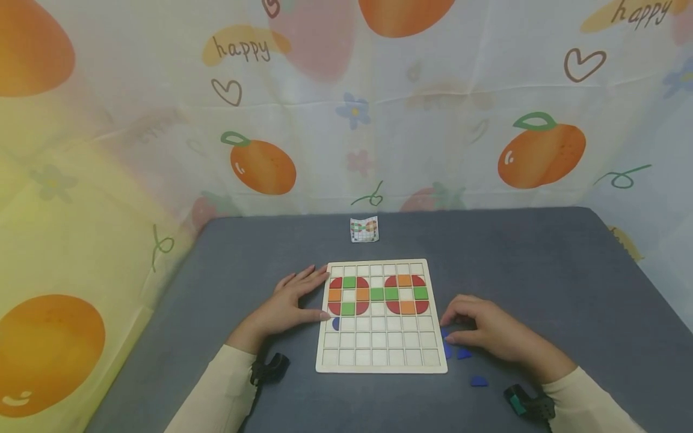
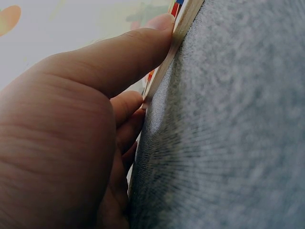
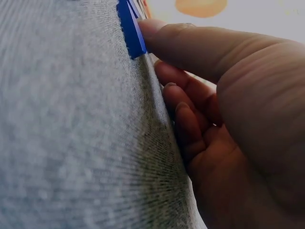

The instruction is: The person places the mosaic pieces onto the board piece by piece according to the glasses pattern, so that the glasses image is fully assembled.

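Note:
A square cream board (image 1: 379, 367) with a grid of recessed cells lies on the grey table. My left hand (image 1: 287, 307) rests along its left edge, fingers spread and thumb on the rim; in the left wrist view the thumb (image 2: 138, 45) lies against the board's side. Red, green and orange pieces form two ring patterns in the upper rows, joined by a green square (image 1: 376, 294). Below sits one blue half-round piece (image 1: 336, 323). Right of the board, my right hand (image 1: 482, 325) hovers low over blue pieces (image 1: 464, 353), thumb (image 3: 167, 38) at one of them, index finger apart from it.
A small pattern card (image 1: 364, 230) lies beyond the board's far edge. Nearer me on the right is another blue piece (image 1: 479, 381). A printed fabric backdrop (image 1: 433, 120) hangs behind the table (image 1: 260, 240). Black wrist cameras (image 1: 271, 368) sit at both cuffs.

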`<state>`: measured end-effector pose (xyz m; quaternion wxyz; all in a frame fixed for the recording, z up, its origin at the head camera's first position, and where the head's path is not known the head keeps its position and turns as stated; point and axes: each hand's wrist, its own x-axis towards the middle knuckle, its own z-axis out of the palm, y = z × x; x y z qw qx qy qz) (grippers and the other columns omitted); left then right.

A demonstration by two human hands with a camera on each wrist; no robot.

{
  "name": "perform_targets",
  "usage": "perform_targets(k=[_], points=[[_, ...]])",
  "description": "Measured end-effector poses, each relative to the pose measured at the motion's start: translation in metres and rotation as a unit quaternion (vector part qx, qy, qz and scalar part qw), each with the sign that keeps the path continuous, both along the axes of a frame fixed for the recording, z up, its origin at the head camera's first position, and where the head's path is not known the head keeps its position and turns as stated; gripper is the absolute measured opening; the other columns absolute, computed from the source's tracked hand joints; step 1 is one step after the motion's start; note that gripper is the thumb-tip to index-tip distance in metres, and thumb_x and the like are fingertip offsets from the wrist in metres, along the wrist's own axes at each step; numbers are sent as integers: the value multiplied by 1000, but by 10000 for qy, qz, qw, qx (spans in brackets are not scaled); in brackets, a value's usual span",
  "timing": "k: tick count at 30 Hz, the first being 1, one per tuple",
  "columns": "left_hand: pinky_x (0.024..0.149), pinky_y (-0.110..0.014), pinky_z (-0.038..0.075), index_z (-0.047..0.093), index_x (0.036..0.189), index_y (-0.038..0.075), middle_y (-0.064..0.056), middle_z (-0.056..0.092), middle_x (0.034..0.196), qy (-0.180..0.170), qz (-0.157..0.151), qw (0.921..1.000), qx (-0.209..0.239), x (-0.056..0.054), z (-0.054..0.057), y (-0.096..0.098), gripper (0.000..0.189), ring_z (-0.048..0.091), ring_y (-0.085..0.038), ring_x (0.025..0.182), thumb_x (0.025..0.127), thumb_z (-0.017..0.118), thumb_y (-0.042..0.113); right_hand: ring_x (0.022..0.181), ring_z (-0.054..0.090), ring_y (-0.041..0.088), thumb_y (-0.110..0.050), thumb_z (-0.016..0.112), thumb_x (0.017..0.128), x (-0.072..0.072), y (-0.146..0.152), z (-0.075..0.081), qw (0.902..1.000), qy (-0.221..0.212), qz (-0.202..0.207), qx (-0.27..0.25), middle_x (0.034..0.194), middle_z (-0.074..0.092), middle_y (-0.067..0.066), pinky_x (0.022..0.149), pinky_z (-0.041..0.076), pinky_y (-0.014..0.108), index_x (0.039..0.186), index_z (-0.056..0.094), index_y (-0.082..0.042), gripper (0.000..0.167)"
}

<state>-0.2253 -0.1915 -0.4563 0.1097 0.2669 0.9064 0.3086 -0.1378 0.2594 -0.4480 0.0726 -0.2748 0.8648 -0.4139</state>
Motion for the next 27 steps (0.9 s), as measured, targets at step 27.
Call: perform_targets(k=[27], points=[[126,-63,3,42,170,18,5,31,176,9,-13,10000,36,1,2,1,96,14,-29,165,92,87,51,86,63,6,-10,84,98,1,-5,6,9973,274,-628,280,99,67,-14,75,56,31,107,76,-17,14]])
